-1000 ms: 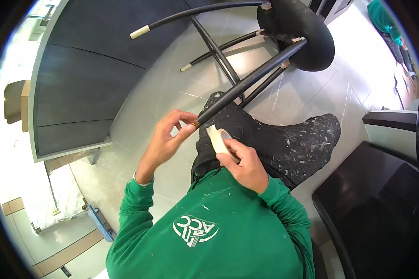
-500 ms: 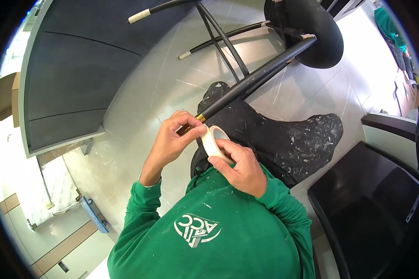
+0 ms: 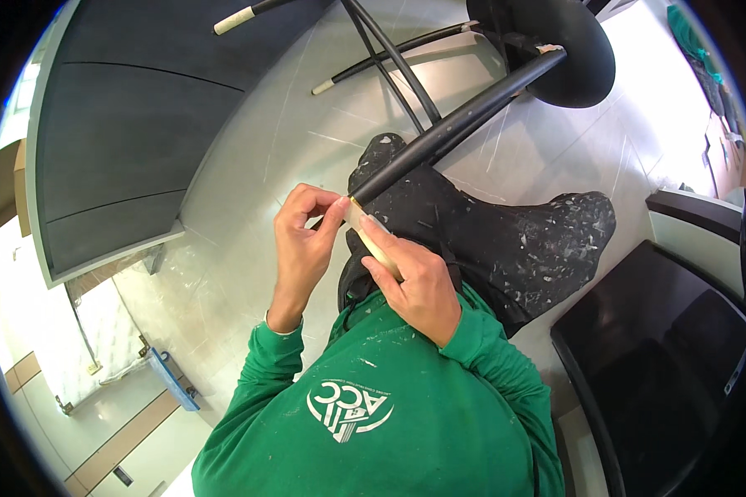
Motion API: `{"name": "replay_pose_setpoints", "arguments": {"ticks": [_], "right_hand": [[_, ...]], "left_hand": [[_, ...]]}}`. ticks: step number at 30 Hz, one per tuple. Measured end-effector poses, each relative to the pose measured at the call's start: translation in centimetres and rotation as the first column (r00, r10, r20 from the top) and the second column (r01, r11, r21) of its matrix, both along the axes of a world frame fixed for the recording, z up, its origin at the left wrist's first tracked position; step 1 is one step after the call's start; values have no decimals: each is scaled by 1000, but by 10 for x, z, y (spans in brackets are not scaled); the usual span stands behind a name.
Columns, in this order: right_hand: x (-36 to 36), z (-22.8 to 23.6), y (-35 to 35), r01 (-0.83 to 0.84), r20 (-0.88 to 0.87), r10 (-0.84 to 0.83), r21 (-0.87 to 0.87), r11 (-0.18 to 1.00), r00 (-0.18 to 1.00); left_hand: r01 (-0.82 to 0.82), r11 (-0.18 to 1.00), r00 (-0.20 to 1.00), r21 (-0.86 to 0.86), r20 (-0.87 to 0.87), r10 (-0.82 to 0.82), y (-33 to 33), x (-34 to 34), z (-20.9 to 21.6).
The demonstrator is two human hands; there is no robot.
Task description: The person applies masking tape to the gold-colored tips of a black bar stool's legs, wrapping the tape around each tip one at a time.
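A black stool lies tipped over, its round seat [image 3: 584, 70] away from me and one long leg [image 3: 452, 137] pointing at my hands. A sliver of gold-coloured tip [image 3: 356, 200] shows at that leg's near end. My left hand [image 3: 300, 236] pinches there with thumb and forefinger, on the free end of the tape. My right hand [image 3: 423, 286] grips a roll of cream masking tape [image 3: 379, 248], seen edge-on, close to the leg tip. Cream wrapping covers the ends of two other legs, a far left one [image 3: 234, 20] and a middle one [image 3: 323, 86].
A dark grey panelled cabinet [image 3: 141, 132] stands at the left. On the right is a glossy black-topped piece of furniture [image 3: 655, 356]. My paint-spattered black trousers [image 3: 539, 248] lie under the leg. Another person in green [image 3: 692, 37] is at the far right.
The tape roll has turned from showing its open ring to edge-on and come nearer the leg tip. Both hands have shifted slightly away from me, the left still pinching.
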State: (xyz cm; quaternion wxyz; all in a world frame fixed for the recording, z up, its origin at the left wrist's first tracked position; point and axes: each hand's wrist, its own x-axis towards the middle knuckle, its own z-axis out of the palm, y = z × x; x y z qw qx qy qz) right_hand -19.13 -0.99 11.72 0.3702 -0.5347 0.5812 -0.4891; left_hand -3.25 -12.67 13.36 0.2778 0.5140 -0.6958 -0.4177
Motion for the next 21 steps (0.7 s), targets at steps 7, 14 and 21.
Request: {"name": "replay_pose_setpoints", "arguments": {"ticks": [7, 14, 21], "right_hand": [[6, -6, -5, -6, 56, 4, 25, 1000, 998], [9, -8, -3, -6, 94, 3, 27, 1000, 996], [10, -9, -4, -12, 96, 9, 34, 999, 995]], "left_hand": [[8, 990, 998, -140, 56, -1, 1, 2, -11], [-39, 994, 999, -101, 16, 41, 2, -3, -9], [-60, 993, 998, -100, 23, 62, 1, -3, -11]]}}
